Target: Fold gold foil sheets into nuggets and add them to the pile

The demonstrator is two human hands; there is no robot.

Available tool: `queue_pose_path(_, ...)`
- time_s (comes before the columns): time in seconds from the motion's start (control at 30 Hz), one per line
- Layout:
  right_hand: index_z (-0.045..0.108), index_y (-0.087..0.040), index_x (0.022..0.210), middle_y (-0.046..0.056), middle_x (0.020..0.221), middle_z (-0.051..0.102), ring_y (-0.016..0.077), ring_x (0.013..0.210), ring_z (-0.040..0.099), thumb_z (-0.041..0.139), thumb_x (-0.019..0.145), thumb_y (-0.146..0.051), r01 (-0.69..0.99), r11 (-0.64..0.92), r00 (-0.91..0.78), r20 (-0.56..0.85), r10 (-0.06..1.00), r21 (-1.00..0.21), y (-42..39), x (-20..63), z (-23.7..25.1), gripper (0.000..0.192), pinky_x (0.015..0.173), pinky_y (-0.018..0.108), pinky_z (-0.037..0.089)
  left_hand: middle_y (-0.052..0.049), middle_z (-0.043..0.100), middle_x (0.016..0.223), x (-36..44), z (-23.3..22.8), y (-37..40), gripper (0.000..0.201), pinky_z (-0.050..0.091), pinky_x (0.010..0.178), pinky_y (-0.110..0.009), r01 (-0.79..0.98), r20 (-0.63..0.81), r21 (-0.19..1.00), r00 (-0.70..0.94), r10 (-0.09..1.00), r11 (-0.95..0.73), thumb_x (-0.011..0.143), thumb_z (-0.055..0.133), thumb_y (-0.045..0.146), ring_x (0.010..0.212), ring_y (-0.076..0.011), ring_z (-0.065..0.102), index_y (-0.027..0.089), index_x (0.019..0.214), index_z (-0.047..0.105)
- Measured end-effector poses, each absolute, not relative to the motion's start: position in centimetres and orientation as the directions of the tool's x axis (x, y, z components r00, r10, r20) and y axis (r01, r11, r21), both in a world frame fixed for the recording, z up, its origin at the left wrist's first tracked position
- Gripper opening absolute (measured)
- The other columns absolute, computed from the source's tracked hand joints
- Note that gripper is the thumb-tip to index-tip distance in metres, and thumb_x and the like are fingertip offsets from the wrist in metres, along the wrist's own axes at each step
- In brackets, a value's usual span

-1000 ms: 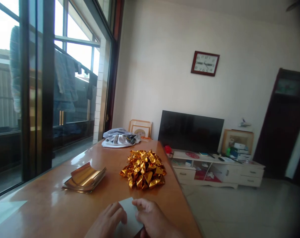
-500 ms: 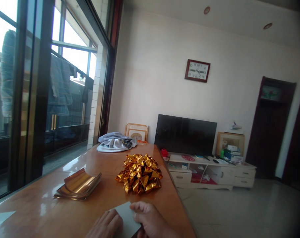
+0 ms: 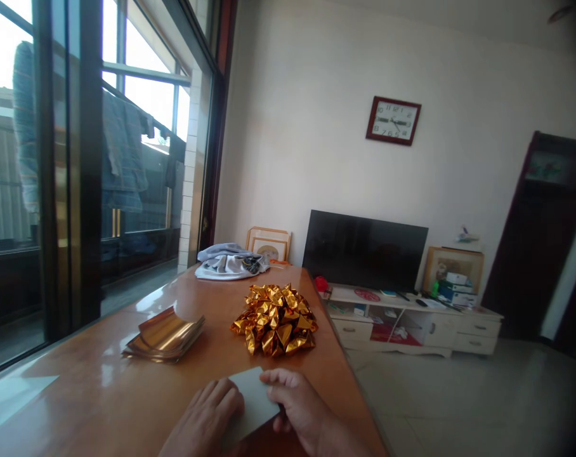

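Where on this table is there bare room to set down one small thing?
The broadest bare patch of table lies between the gold sheets and the left hand. A narrower strip runs between those sheets and the gold foil heap, up towards the grey cloth. Crowded: the near right, where the right hand grips the pale sheet just before the heap.

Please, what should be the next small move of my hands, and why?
Probably the right hand should fold the edge of the pale sheet over toward the left hand. The left hand rests on the sheet, seemingly steadying it; the right hand already grips its right side; and the shiny gold pieces beyond look folded.
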State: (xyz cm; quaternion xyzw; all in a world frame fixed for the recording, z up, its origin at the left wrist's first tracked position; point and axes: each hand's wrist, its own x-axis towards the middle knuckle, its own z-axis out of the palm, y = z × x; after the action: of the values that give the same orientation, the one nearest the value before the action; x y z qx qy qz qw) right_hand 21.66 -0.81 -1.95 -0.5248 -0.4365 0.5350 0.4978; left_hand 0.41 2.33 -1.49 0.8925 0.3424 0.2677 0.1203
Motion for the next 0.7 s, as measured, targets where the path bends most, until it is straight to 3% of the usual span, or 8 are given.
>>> queue_pose_path(0.13, 0.066, -0.016, 0.118, 0.0, 0.081, 0.065, 0.0062, 0.052, 0.052, 0.065, 0.077, -0.031, -0.058, -0.158, 0.026, -0.159, 0.987, -0.986, -1.3, 21.8, -1.1, 0.043, 0.044, 0.016, 0.036, -0.004, 0.061, 0.101, 0.5, 0.0, 1.4, 0.015, 0.044, 0.085, -0.034, 0.572, 0.326, 0.392, 0.646, 0.69, -0.72, 0.075, 0.066, 0.02, 0.098, -0.025, 0.055, 0.023, 0.088, 0.059)
queue_pose_path(0.23, 0.064, -0.015, 0.12, -0.002, 0.077, 0.062, 0.0046, 0.047, 0.048, 0.063, 0.079, -0.032, -0.036, -0.175, 0.017, -0.175, 0.984, -0.984, -1.3, 21.9, -0.8, 0.044, 0.041, 0.016, 0.029, -0.006, 0.06, 0.102, 0.6, 0.8, 1.1, 0.012, 0.043, 0.085, -0.035, 0.579, 0.298, 0.374, 0.664, 0.686, -0.724, 0.076, 0.063, 0.018, 0.098, -0.0252, 0.054, 0.022, 0.087, 0.059)
queue_pose_path(0.4, 0.063, -0.015, 0.123, -0.002, 0.075, 0.063, 0.006, 0.048, 0.049, 0.064, 0.081, -0.036, -0.009, -0.176, 0.013, -0.176, 0.984, -0.984, -1.4, 22.1, -0.9, 0.047, 0.042, 0.017, 0.029, -0.005, 0.061, 0.098, 0.5, 1.1, 1.0, 0.015, 0.043, 0.083, -0.033, 0.57, 0.266, 0.367, 0.693, 0.67, -0.735, 0.075, 0.059, 0.012, 0.095, -0.024, 0.055, 0.022, 0.086, 0.06)
queue_pose_path(0.6, 0.063, -0.015, 0.12, 0.002, 0.072, 0.068, 0.0085, 0.048, 0.052, 0.05, 0.092, -0.059, 0.06, -0.098, 0.004, -0.098, 0.995, -0.993, -1.5, 22.5, -1.2, 0.054, 0.045, 0.019, 0.027, -0.006, 0.063, 0.091, 0.3, 0.6, 1.6, 0.007, 0.044, 0.074, -0.032, 0.587, 0.354, 0.467, 0.561, 0.749, -0.661, 0.085, 0.051, 0.017, 0.086, -0.0221, 0.058, 0.021, 0.081, 0.056)
queue_pose_path(0.7, 0.063, -0.015, 0.12, 0.001, 0.074, 0.067, 0.0106, 0.054, 0.055, 0.052, 0.091, -0.052, 0.09, -0.054, 0.103, -0.045, 0.994, -0.994, -1.3, 22.9, -1.4, 0.048, 0.051, 0.021, 0.035, -0.005, 0.063, 0.088, 0.2, 0.5, 2.0, 0.008, 0.043, 0.072, -0.03, 0.597, 0.362, 0.498, 0.516, 0.776, -0.629, 0.084, 0.051, 0.017, 0.082, -0.0207, 0.058, 0.022, 0.079, 0.054)
